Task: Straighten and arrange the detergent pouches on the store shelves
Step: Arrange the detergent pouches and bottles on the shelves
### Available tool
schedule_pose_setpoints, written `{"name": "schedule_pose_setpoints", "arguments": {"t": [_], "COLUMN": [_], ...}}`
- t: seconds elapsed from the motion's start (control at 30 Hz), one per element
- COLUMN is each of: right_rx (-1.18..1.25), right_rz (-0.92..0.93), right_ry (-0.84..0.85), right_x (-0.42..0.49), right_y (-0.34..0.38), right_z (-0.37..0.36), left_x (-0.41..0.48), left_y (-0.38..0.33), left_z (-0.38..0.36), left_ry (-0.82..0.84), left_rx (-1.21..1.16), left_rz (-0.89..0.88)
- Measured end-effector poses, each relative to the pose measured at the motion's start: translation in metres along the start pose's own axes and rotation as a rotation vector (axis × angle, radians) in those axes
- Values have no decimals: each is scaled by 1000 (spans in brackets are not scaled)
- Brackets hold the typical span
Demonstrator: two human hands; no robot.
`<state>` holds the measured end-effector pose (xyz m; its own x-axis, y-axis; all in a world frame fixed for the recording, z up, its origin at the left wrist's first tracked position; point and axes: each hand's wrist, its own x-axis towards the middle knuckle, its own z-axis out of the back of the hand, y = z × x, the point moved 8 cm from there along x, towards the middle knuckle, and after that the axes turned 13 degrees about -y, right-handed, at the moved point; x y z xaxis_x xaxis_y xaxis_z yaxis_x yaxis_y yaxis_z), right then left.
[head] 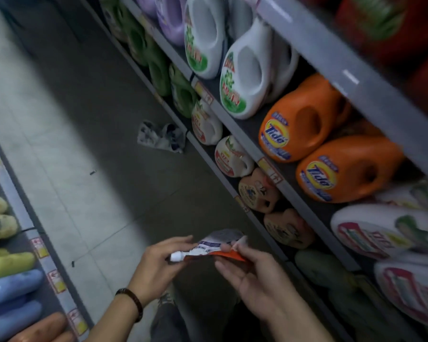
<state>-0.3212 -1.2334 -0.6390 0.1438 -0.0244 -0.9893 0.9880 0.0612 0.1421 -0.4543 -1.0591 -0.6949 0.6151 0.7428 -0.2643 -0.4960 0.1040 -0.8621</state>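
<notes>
Left hand (158, 264) and right hand (255, 275) pinch a pouch (219, 244), apparently crumpled

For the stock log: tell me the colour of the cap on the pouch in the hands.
The cap on the pouch is white; the head view shows it best.

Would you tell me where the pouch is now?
Head view, lower centre: the pouch is held between left hand and right hand, above the aisle floor.
</notes>
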Motion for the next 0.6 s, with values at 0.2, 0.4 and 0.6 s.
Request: {"name": "schedule_pose_setpoints", "arguments": {"t": [0.2, 0.4, 0.6], "right_rx": [17, -117, -27], "right_rz": [129, 212, 265], "right_ry": [17, 108, 219], "right_x": [-92, -182, -252], "right_y": [33, 56, 81], "right_z": [6, 10, 18], "left_x": [-10, -27, -35], "left_y": [-135, -249, -328], "left_z": [49, 87, 107], "left_ry": [-44, -97, -132], "left_rx": [-70, -180, -210], "left_rz": [-224, -313, -401]}}
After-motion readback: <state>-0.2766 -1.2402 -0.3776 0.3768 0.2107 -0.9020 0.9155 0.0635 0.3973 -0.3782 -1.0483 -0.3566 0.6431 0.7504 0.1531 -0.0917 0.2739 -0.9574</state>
